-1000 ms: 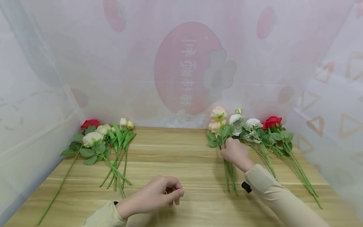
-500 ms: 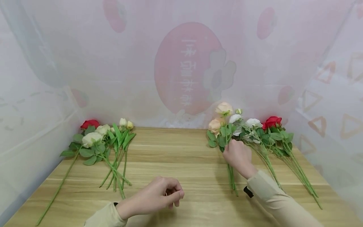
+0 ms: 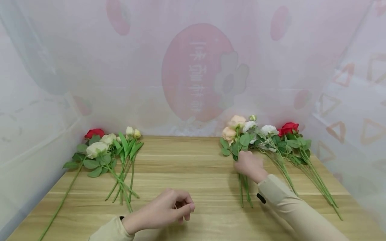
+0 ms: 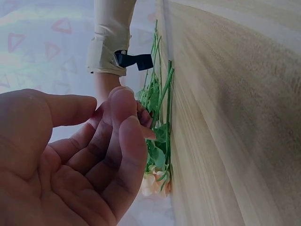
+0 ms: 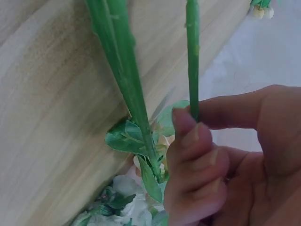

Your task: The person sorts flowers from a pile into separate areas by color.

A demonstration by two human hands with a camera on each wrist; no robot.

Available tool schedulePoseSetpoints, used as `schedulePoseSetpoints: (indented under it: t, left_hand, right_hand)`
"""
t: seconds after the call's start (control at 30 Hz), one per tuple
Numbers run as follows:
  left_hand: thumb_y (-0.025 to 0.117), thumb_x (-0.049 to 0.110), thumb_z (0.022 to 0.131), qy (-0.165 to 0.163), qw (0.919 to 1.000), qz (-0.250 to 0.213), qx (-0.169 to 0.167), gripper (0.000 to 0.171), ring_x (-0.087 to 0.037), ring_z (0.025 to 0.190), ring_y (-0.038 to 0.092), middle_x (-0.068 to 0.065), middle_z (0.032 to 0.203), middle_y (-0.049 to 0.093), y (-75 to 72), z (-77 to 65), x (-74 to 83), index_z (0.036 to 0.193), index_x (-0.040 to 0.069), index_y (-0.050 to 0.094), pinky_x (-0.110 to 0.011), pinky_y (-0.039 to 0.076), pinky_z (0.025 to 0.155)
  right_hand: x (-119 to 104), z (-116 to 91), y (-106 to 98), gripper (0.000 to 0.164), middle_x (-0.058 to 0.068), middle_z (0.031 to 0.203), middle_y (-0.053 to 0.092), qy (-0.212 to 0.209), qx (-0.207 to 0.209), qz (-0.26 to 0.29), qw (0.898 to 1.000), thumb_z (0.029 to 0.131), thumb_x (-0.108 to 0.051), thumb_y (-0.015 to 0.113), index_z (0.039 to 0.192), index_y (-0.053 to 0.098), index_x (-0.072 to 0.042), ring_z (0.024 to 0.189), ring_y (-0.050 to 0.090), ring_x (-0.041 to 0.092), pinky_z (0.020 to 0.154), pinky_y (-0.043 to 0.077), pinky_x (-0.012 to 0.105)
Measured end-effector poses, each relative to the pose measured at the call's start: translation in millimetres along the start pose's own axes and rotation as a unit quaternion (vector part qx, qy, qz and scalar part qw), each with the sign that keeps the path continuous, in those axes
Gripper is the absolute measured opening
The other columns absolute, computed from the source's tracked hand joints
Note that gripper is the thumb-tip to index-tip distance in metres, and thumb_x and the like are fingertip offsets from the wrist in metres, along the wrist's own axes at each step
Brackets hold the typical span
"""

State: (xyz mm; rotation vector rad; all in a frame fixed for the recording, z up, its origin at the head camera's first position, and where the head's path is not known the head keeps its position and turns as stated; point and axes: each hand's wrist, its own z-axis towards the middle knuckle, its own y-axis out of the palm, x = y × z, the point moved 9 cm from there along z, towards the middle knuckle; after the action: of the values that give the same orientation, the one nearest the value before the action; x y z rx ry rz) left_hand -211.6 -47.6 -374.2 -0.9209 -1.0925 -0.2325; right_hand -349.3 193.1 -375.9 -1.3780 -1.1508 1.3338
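My right hand (image 3: 249, 164) is over the stems of the peach roses (image 3: 229, 133), right of the table's middle. In the right wrist view its thumb and fingers pinch one green rose stem (image 5: 193, 61). Thicker green stems (image 5: 123, 66) run beside that one, outside the fingers. Leaves surround the stems just below the peach blooms. My left hand (image 3: 161, 207) hovers near the front of the table, its fingers loosely curled. Nothing lies between its thumb and fingertips in the left wrist view.
White flowers (image 3: 269, 130) and a red rose (image 3: 288, 129) lie right of my right hand. At the left are another red rose (image 3: 94, 133), cream roses (image 3: 97, 149) and pale tulips (image 3: 130, 131). A printed curtain (image 3: 135, 83) encloses the wooden table (image 3: 187, 160).
The upper peach bloom rose toward the back, then came down closer to the lower one. My right hand shifted right, then back slightly left. The left hand has kept its pose.
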Motion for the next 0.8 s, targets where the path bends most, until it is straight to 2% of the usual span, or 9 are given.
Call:
schedulePoseSetpoints:
  t: [0.27,0.47,0.57,0.67,0.73,0.8]
  left_hand:
    - [0.055,0.026,0.103,-0.007,1.0000,-0.003,-0.005,0.021,-0.005,0.059,0.057,0.003,0.072,0.066,-1.6,-0.8,-0.5,0.091,0.015,0.068,-0.022,0.046,0.051]
    - [0.055,0.028,0.103,-0.011,0.9999,-0.006,-0.006,0.023,-0.009,0.062,0.062,0.002,0.073,0.067,-3.5,-2.1,-2.2,0.092,0.013,0.068,-0.024,0.049,0.053]
    - [0.055,0.028,0.103,-0.019,0.9998,-0.010,-0.003,0.022,-0.012,0.063,0.063,0.001,0.074,0.067,-6.2,-3.0,-2.7,0.092,0.013,0.067,-0.027,0.051,0.055]
    - [0.056,0.028,0.103,-0.040,0.9992,0.003,0.003,0.020,-0.013,0.063,0.064,0.000,0.075,0.066,-12.6,-3.6,-4.0,0.093,0.015,0.067,-0.029,0.052,0.056]
    - [0.055,0.028,0.103,-0.053,0.9981,0.030,0.012,0.019,-0.014,0.064,0.063,0.002,0.076,0.065,-20.0,-4.0,-5.1,0.094,0.016,0.066,-0.029,0.052,0.057]
    - [0.056,0.028,0.103,-0.061,0.9945,0.081,0.027,0.018,-0.011,0.066,0.062,0.004,0.077,0.064,-30.9,-3.8,-6.2,0.095,0.016,0.066,-0.028,0.051,0.058]
  right_hand:
    - [-3.5,-8.2,-14.7,0.037,0.010,0.067,0.056,-0.005,0.045,-0.041,0.998,0.091,-0.031,0.062,0.061,0.051,-0.013,0.058,0.055,0.024,0.050,0.043,0.045]
    - [-5.1,-15.9,-23.9,0.043,0.008,0.059,0.053,-0.003,0.073,-0.025,0.997,0.094,-0.034,0.062,0.058,0.050,-0.013,0.052,0.052,0.023,0.044,0.041,0.040]
    - [-6.2,-22.8,-30.0,0.045,0.007,0.057,0.049,-0.003,0.089,-0.004,0.996,0.096,-0.034,0.060,0.058,0.047,-0.013,0.049,0.048,0.021,0.041,0.037,0.037]
    - [-7.9,-31.9,-35.8,0.050,0.000,0.050,0.038,-0.010,0.103,0.030,0.994,0.096,-0.035,0.060,0.054,0.041,-0.015,0.043,0.036,0.016,0.038,0.027,0.031]
    - [-9.9,-38.8,-39.0,0.054,-0.004,0.047,0.028,-0.021,0.110,0.056,0.992,0.096,-0.035,0.060,0.051,0.037,-0.016,0.041,0.026,0.012,0.038,0.020,0.027]
    - [-11.6,-46.1,-40.7,0.056,-0.007,0.046,0.021,-0.031,0.111,0.082,0.990,0.095,-0.036,0.061,0.049,0.034,-0.018,0.041,0.020,0.010,0.039,0.015,0.024]
